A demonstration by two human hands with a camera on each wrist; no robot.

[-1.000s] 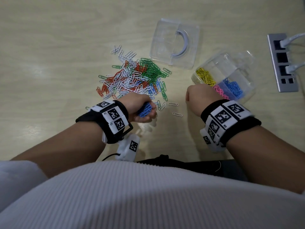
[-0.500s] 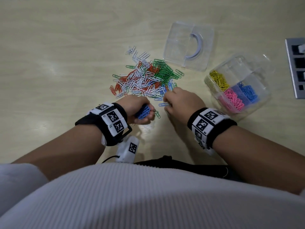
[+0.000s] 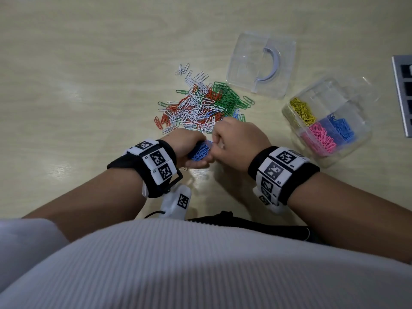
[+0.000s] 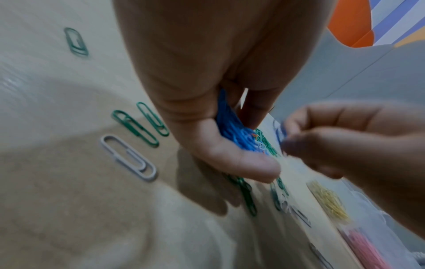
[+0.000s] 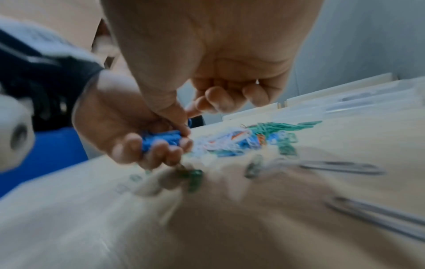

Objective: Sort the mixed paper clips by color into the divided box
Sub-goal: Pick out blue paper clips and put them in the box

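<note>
Paper clips (image 3: 200, 108), mixed white, green, orange-red and a few blue, lie in a loose heap on the table (image 3: 89, 85), just beyond both hands. Divided box (image 3: 347, 101) stands open to the right, well apart from the heap; yellow, pink and blue lots already sit in separate compartments, at least one compartment bare. Clear lid (image 3: 260, 63) lies behind the heap.

Left hand (image 3: 189, 146): fingers curled round a bundle of blue clips (image 3: 200, 151), thumb closing it from the side. Right hand (image 3: 238, 143): thumb and forefinger pinched together right at that bundle. Left wrist view shows a blurred blue clip (image 4: 279, 132) at its fingertips; remaining fingers loosely curled.

Judgement: blue is the colour in hand, single clips being added to the left-hand bundle before a trip to the box. Sorting is partly done; white, green and orange-red are untouched.

Risks:
- Bundle looks full. One more clip pushed in could spring others out onto the table, since the grip is loose at the thumb side.
- Clips hook together; a green or white one may ride along unnoticed and land in the blue compartment.
- Compartments adjoin; a tip from height could spill blue over into pink.
- Stray clips lie near the table edge below the left hand; a wrist could sweep them off.
</note>
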